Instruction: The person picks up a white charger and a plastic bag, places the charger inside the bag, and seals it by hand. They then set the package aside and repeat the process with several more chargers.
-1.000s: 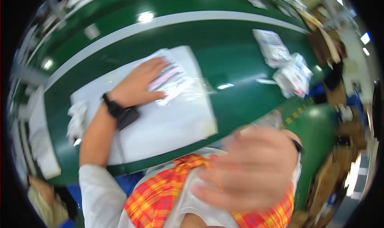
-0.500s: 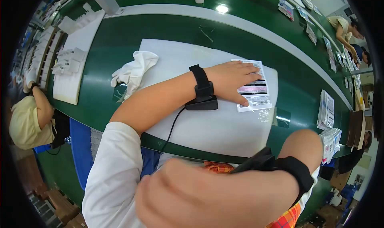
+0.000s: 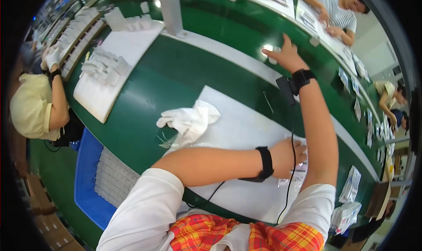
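The packet (image 3: 300, 166) lies on the white mat (image 3: 246, 128), near its right edge, partly covered by the left hand (image 3: 282, 157). That hand rests on it, fingers bent — I cannot tell whether they pinch it. The right hand (image 3: 288, 57) is stretched out over the green belt (image 3: 220, 33), fingers spread and grasping nothing, just beside a small white piece (image 3: 273, 61); contact is unclear. A white glove (image 3: 195, 121) lies across the mat's left edge. Farther out — a blue bin (image 3: 84, 183) at left, more packets (image 3: 346, 216) at right.
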Motion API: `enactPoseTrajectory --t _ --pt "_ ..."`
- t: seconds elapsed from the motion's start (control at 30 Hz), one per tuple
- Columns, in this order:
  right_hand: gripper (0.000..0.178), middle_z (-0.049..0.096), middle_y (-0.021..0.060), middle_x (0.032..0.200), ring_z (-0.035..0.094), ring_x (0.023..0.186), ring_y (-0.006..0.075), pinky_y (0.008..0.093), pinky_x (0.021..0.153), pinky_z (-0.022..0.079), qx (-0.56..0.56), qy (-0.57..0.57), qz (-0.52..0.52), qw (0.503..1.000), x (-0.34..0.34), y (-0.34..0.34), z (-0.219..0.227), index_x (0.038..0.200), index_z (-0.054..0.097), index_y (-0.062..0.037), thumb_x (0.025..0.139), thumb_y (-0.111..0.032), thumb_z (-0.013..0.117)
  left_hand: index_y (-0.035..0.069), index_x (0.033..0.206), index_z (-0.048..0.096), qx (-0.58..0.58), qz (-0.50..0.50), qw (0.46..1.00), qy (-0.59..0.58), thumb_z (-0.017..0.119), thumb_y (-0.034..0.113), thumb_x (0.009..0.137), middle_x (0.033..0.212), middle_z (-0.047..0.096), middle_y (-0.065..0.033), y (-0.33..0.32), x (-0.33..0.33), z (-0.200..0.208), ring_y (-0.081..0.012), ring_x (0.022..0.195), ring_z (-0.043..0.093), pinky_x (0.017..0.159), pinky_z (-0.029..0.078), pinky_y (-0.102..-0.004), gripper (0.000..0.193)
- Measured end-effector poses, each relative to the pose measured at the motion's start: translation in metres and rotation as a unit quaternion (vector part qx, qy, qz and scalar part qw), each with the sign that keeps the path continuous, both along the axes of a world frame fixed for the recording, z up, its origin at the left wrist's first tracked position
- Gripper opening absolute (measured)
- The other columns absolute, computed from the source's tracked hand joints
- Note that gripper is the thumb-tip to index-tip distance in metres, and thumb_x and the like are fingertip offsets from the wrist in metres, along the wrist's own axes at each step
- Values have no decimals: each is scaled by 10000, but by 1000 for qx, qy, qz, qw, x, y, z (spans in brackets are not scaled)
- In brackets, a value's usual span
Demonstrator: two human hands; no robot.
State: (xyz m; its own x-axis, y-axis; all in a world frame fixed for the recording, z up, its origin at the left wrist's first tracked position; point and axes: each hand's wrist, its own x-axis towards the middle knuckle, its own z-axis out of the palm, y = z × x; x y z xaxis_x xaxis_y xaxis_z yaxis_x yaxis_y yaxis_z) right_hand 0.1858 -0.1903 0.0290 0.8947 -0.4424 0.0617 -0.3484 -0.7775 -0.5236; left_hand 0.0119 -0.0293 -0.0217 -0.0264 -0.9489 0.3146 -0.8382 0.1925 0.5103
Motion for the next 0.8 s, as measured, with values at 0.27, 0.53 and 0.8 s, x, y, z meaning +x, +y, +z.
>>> enactPoseTrajectory --t 0.27,0.53,0.8 --pt "702 528 213 1217 605 1045 257 352 833 531 158 -173 -115 965 16 -45 -62 1415 297 -94 857 -138 720 28 1233 581 -18 50 993 -104 600 211 795 1243 563 -209 -1 -9 5 -329 1144 540 1032 340 -575 476" --pt "522 532 154 1258 584 1125 284 365 1008 463 436 -273 81 854 -186 -13 37 1364 373 -45 906 -131 609 13 983 598 103 -1 994 -26 575 111 787 986 620 -211 1 6 24 -361 937 604 917 430 -540 220" --pt "540 508 162 1332 552 1155 230 335 995 435 347 -223 -104 905 -344 58 -3 1303 292 -53 866 -25 610 -49 1075 556 54 80 995 -23 561 26 763 1085 611 -256 20 -10 21 -393 969 605 828 518 -446 322"
